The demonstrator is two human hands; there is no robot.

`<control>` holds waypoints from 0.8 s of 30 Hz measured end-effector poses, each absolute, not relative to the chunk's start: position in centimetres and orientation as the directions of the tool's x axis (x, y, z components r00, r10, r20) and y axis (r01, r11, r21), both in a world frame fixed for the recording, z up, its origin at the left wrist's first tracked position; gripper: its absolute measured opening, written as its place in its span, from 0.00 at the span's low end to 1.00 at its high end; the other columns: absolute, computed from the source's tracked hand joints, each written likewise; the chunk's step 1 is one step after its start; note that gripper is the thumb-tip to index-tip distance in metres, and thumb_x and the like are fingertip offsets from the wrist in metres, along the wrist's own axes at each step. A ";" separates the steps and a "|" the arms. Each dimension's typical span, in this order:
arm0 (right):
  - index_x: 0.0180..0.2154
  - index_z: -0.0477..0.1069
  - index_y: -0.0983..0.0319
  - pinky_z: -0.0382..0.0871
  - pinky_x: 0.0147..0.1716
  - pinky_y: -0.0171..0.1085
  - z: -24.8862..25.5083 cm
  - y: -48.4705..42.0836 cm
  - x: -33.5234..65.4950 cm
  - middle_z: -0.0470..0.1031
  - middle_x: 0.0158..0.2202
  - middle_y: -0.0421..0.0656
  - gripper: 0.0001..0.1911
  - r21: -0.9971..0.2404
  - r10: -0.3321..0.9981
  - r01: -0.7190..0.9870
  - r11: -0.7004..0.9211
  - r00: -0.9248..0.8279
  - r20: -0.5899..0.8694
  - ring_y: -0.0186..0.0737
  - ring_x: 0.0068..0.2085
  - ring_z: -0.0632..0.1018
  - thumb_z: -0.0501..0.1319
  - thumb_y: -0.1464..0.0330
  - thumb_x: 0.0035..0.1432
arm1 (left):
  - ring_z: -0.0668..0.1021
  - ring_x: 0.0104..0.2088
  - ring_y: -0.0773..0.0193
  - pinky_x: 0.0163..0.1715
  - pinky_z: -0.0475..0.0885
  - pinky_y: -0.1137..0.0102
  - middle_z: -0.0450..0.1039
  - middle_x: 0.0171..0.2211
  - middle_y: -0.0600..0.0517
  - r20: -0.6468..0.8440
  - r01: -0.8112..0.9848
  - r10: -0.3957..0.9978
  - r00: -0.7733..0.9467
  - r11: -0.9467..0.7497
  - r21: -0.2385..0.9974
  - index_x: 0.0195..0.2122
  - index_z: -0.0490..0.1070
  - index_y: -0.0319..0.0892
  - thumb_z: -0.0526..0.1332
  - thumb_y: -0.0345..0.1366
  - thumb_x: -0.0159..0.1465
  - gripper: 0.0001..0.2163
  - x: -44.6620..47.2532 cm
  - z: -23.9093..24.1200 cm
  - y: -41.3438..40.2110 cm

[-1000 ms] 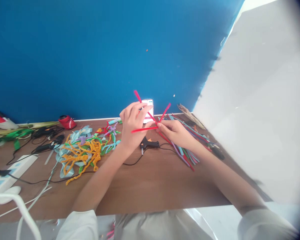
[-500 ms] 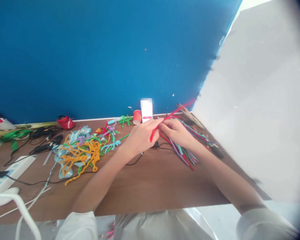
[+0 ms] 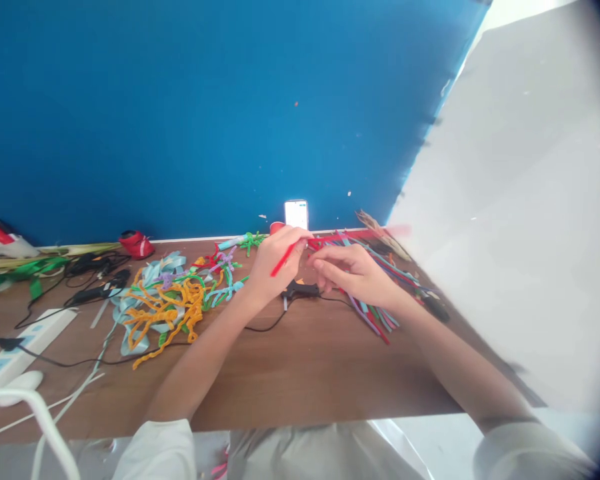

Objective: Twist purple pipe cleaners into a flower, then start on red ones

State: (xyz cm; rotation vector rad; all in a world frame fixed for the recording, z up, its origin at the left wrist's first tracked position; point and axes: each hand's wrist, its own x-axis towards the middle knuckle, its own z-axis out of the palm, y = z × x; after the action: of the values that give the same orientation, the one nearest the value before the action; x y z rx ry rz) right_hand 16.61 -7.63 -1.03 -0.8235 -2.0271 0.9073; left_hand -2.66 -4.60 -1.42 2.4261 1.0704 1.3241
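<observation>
A red pipe cleaner [image 3: 283,259] is pinched in my left hand [image 3: 276,261], its short end crossing over the fingers. Its longer part points right, toward the wall, and smears with motion. My right hand [image 3: 355,272] hovers just beside it, below that long part. Its fingers are loosely bent, and I see nothing held in them. Behind and beneath the right hand lies a bundle of pipe cleaners [image 3: 375,319] in red, purple, blue and green. Under both hands, a black glue gun [image 3: 301,289] rests on the table, partly covered.
A lit phone [image 3: 296,213] leans on the blue wall beside a red paper cup [image 3: 277,227]. Orange pipe cleaners [image 3: 167,307] lie tangled with pale blue ribbon [image 3: 135,337] on the left. A white power strip [image 3: 30,340] and cables sit farther left. Dry stalks [image 3: 383,233] lie back right.
My left hand has shifted slightly left and turned, swinging the red pipe cleaner flatter. My right hand has come away from it, with its fingers loosened.
</observation>
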 end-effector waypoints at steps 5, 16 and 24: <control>0.51 0.74 0.60 0.66 0.29 0.33 -2.1 -7.1 16.5 0.80 0.35 0.42 0.14 -0.522 0.645 0.378 0.764 -0.469 0.604 0.34 0.29 0.75 0.58 0.71 0.65 | 0.79 0.32 0.63 0.34 0.74 0.69 0.79 0.35 0.49 0.459 0.224 0.854 0.247 -0.511 0.830 0.40 0.75 0.40 0.60 0.38 0.67 0.08 -2.4 -1.5 -4.4; 0.52 0.75 0.57 0.65 0.36 0.37 -4.1 -6.0 16.4 0.81 0.43 0.46 0.14 0.053 0.423 0.663 0.746 -0.535 0.731 0.40 0.40 0.79 0.55 0.69 0.70 | 0.80 0.29 0.66 0.32 0.75 0.71 0.77 0.29 0.53 0.211 -0.233 0.946 0.248 -0.153 0.960 0.39 0.68 0.41 0.70 0.41 0.58 0.15 -1.5 -1.8 -4.2; 0.55 0.73 0.59 0.58 0.28 0.38 -4.5 -5.7 16.4 0.81 0.39 0.44 0.16 0.134 0.429 0.745 0.653 -0.510 0.746 0.38 0.32 0.77 0.54 0.68 0.71 | 0.81 0.37 0.66 0.38 0.76 0.72 0.77 0.35 0.50 0.077 -0.355 0.961 0.265 0.023 0.935 0.38 0.66 0.39 0.69 0.36 0.60 0.13 -0.6 -2.2 -4.5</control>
State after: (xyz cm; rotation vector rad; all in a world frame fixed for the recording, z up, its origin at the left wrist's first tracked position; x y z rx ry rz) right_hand 16.42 -5.70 -4.47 -0.9061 -2.1728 -0.5854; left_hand -0.59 -4.50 -2.17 1.0792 0.7313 1.1746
